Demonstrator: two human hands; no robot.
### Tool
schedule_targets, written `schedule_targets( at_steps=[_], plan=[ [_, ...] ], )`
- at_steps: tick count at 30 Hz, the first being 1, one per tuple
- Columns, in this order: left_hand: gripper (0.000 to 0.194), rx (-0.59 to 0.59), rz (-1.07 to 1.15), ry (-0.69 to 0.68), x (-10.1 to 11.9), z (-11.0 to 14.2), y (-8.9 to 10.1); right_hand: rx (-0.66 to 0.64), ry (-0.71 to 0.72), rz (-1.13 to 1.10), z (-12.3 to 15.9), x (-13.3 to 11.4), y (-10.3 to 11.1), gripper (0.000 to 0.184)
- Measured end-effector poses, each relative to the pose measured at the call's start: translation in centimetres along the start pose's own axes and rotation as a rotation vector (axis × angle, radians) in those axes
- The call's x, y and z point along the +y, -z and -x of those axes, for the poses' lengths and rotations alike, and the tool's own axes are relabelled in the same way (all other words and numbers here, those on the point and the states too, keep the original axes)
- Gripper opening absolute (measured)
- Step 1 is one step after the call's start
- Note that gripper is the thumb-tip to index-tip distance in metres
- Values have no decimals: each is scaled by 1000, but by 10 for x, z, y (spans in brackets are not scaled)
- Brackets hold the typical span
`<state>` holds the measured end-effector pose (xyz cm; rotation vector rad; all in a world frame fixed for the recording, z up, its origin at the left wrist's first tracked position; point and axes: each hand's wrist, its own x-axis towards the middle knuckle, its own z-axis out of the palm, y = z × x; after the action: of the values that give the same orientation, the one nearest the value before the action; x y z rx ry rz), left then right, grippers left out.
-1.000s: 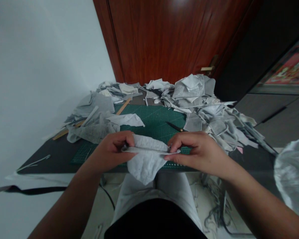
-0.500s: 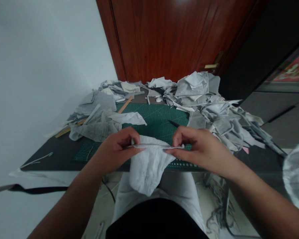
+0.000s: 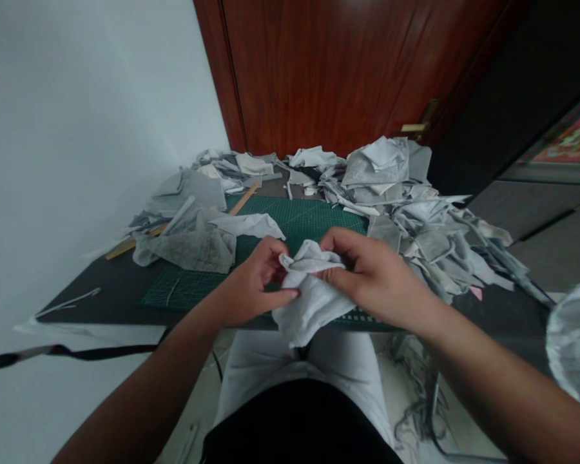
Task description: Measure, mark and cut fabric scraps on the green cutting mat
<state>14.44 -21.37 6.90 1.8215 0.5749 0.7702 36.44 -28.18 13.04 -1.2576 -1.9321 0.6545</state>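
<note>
Between my hands hangs a crumpled piece of white cloth [image 3: 309, 306], held above the near edge of the green cutting mat [image 3: 302, 216]. My left hand [image 3: 256, 280] pinches its left edge between thumb and fingers. On the other side, my right hand [image 3: 367, 270] grips the bunched upper part, thumb toward me and fingers behind, partly hidden by the fabric. The lower part of the cloth droops past the table's front edge. Just beyond my left hand, a white scrap [image 3: 251, 225] and a sheer grey cloth piece [image 3: 193, 241] lie on the mat.
A large heap of grey and white fabric scraps [image 3: 396, 193] covers the table's right side. More scraps [image 3: 188, 190] are piled at the left, beside wooden strips [image 3: 244, 200]. A white wall, a brown door [image 3: 319, 71] and a whitish bag [image 3: 575, 341] surround the table.
My hands have come closer together and the right one has shifted its grip. The cloth's edge, stretched straight before, is now slack and bunched.
</note>
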Motion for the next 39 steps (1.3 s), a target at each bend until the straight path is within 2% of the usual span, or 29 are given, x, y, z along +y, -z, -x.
schedule_targets(
  at_steps=[4,7,12,16,18,20,23,26,28,31,33,37,39],
  plan=[
    [25,-58,-67,66,-30,7,-8,-4,-1,-100,5,0,1,4],
    [12,-85,-216,61,-40,10,-9,-11,-7,-123,4,-1,2,7],
    [14,-237,-340,111,-42,16,7,17,-16,-44,6,-2,11,20],
    [13,-326,-413,107,-34,17,23,55,-64,-45,12,2,13,15],
    [18,-304,-451,109,-29,17,30,68,-87,-37,15,7,12,11],
    [19,-254,-474,118,-25,19,35,90,-113,-24,19,13,12,17],
    [10,-113,-465,129,-22,25,40,135,-132,-50,25,22,14,26],
    [6,50,-424,34,-19,32,42,147,-121,-82,31,30,16,26],
    [10,90,-384,-101,-16,35,43,158,-110,-86,36,34,14,24],
    [21,56,-402,-248,-9,34,43,171,-87,-95,41,41,9,22],
    [23,-15,-461,-280,-2,32,42,175,-84,-94,43,47,5,24],
    [6,-162,-556,-289,9,29,40,247,-131,19,39,62,5,28],
    [6,-197,-559,-299,12,28,39,252,-162,125,34,67,9,26]
  ],
)
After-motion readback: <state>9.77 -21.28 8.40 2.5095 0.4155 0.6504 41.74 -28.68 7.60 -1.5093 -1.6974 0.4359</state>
